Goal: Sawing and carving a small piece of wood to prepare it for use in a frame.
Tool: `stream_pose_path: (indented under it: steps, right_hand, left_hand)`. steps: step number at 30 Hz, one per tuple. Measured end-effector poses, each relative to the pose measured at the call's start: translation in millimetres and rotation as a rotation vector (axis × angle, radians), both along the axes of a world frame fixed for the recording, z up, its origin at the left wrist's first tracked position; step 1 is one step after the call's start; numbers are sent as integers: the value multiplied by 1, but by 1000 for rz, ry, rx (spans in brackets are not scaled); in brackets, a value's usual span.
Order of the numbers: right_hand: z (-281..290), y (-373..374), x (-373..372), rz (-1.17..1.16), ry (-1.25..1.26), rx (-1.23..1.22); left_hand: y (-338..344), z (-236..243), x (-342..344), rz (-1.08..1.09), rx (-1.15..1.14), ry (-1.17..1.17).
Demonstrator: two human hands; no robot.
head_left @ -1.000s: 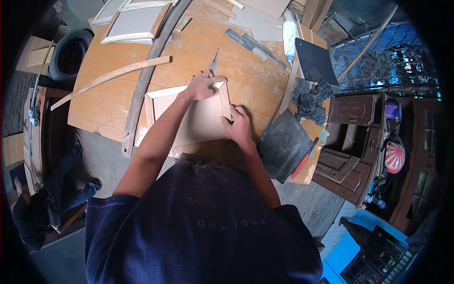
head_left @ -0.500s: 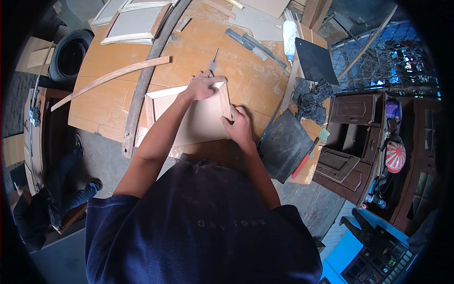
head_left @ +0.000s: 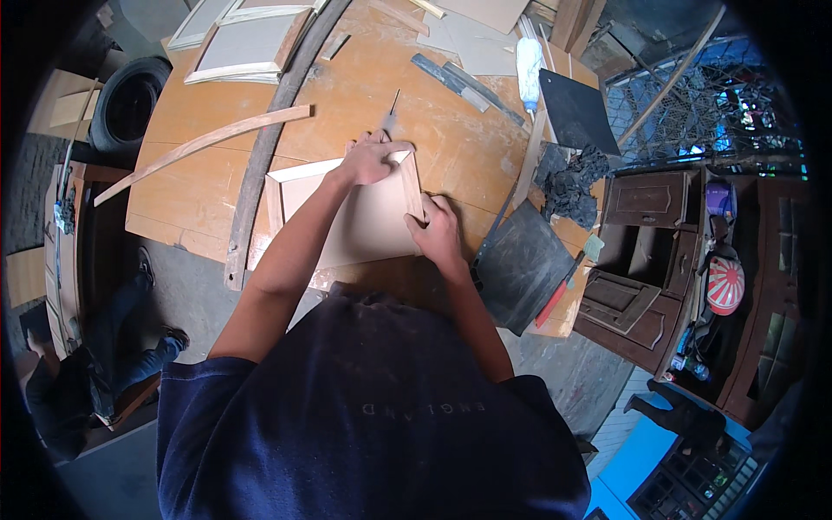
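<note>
A wooden frame [head_left: 414,186] with a pale flat panel [head_left: 368,230] in it lies on the orange-brown table in front of me. My left hand [head_left: 368,162] is closed over its far rail, fingers over the outer edge and thumb toward the far right corner. With my right hand [head_left: 440,232] I grip the right rail, thumb on the inner side and fingers outside. Just beyond my left fingers lies a thin dark rod [head_left: 396,101]; its near end is blurred, so its kind is unclear. My left forearm covers part of the panel.
Left of the frame a long dark wooden bar [head_left: 260,165] crosses the table [head_left: 347,95], with a slim strip [head_left: 199,147] over it. More framed panels [head_left: 247,48] lie far left. On the right are a white bottle [head_left: 529,74], black sheets [head_left: 520,269] and a red-handled tool [head_left: 552,303].
My hands and the frame have stayed in place. At the lower right edge, a dark figure in the background has shifted its pose.
</note>
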State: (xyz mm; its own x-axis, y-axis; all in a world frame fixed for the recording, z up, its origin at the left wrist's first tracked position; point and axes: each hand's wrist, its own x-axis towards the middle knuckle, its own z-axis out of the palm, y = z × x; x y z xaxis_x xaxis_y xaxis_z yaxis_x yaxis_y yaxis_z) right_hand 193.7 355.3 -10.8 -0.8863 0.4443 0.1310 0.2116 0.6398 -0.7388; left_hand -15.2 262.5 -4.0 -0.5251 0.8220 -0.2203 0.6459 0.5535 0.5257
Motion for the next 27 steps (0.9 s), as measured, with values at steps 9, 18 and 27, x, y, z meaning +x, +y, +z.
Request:
stream_pose_path:
  steps: [9,18,27]
  right_hand:
    - [3,-1,-1,-9,-18,-40]
    - [2,0,-1,-12,-15,-35]
    - [-2,-1,-3,-63,22,22]
  left_hand:
    - [-1,1,1,4,13,-9]
    - [-1,3,0,9,10,-28]
    - [-1,5,1,15,26,-20]
